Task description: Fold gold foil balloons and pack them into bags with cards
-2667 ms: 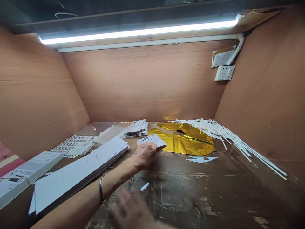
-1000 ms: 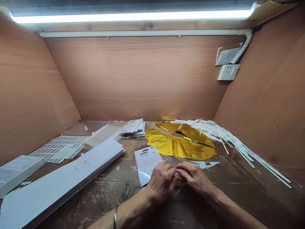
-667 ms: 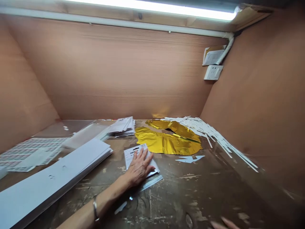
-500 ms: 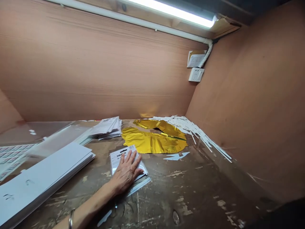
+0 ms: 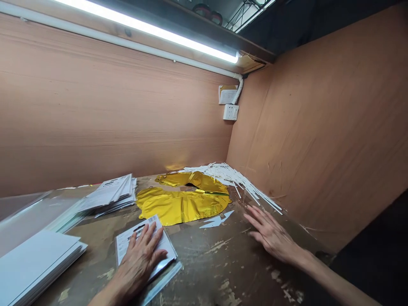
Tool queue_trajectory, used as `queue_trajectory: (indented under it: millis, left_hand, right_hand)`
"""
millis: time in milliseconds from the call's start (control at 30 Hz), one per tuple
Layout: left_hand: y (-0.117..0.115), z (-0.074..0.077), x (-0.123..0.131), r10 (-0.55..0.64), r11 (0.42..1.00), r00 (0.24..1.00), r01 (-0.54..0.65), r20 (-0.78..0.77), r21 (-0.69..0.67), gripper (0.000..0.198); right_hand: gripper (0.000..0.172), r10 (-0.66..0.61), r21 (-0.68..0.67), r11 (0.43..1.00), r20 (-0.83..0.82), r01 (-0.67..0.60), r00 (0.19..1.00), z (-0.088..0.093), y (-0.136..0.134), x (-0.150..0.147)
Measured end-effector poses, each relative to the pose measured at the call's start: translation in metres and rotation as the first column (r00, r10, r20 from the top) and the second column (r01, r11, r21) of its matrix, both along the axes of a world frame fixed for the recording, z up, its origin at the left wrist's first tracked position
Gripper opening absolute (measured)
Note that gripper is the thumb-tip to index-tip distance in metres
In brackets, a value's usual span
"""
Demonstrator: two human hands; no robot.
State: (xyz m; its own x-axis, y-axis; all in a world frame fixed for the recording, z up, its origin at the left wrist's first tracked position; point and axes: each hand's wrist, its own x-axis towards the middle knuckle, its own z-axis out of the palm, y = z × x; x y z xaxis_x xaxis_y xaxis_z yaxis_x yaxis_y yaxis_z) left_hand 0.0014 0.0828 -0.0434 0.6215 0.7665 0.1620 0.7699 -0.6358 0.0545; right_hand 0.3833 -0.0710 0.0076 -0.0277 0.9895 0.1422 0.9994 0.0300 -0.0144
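"What do you see from the head camera, taking the middle of the view as the clock's centre?"

"My left hand (image 5: 137,259) is at seven o'clock, palm down with its fingers spread over a printed card in a clear bag (image 5: 167,243). It grips nothing; it lies flat on top. A clear strip (image 5: 162,282) shows along the card's near edge."

"And the other one?"

"My right hand (image 5: 269,236), between four and five, is open with the fingers stretched out. I can't tell whether it touches the surface."

"What's that surface like?"

"A brown worktop (image 5: 216,272), scuffed, with pale patches near me. Gold foil (image 5: 181,208) lies at six o'clock, just beyond the card, and a white scrap (image 5: 216,221) sits beside it. White sticks (image 5: 223,172) fan out at four, close to the corner. Around eight I have a pile of printed cards (image 5: 110,193) and, nearer me, a stack of white sheets (image 5: 38,263)."

"And the room?"

"A wooden back wall (image 5: 111,114) meets a right wall (image 5: 318,136) of the same tone. A lit tube lamp (image 5: 153,30) slants across eleven o'clock with a white pipe (image 5: 127,47) below it. At one there's a wall socket (image 5: 231,112), with papers (image 5: 227,95) just above."
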Motion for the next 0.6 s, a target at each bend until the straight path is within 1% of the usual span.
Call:
queue_trajectory:
  millis: [67,100,167,233,300,400,500,600]
  left_hand:
    - [-0.002,-0.005,-0.001,0.0,1.0,1.0,0.0,-0.024,0.007,0.057]
    - [-0.002,-0.006,-0.001,0.008,1.0,0.999,-0.008,-0.039,0.004,0.058]
    - [-0.003,-0.006,0.001,0.028,0.999,0.997,-0.029,-0.076,-0.016,0.06]
    - [-0.003,-0.003,0.003,0.037,0.998,0.993,-0.042,-0.114,-0.045,0.062]
    - [-0.003,0.001,0.005,0.045,0.996,0.988,-0.055,-0.149,-0.066,0.062]
    - [-0.003,0.003,0.007,0.057,0.994,0.981,-0.073,-0.188,-0.079,0.059]
    - [0.001,-0.003,0.006,0.054,0.996,0.982,-0.066,-0.182,-0.06,0.058]
    - [0.006,-0.013,0.002,0.05,0.998,0.989,-0.054,-0.139,-0.026,0.056]
  right_hand:
    - [0.049,-0.046,-0.065,0.997,-0.01,0.045,0.999,-0.012,0.039,0.018]
    - [0.05,-0.061,-0.081,0.995,-0.017,0.059,0.998,-0.019,0.053,0.025]
    - [0.051,-0.08,-0.095,0.993,-0.034,0.076,0.996,-0.03,0.068,0.033]
    - [0.054,-0.08,-0.095,0.993,-0.047,0.076,0.996,-0.037,0.068,0.035]
    - [0.055,-0.074,-0.097,0.993,-0.057,0.068,0.996,-0.038,0.056,0.036]
    - [0.053,-0.067,-0.107,0.992,-0.072,0.059,0.995,-0.032,0.026,0.039]
    - [0.052,-0.103,-0.139,0.987,-0.126,0.085,0.987,-0.025,-0.007,0.044]
    - [0.054,-0.142,-0.145,0.982,-0.175,0.117,0.974,-0.019,-0.048,0.037]
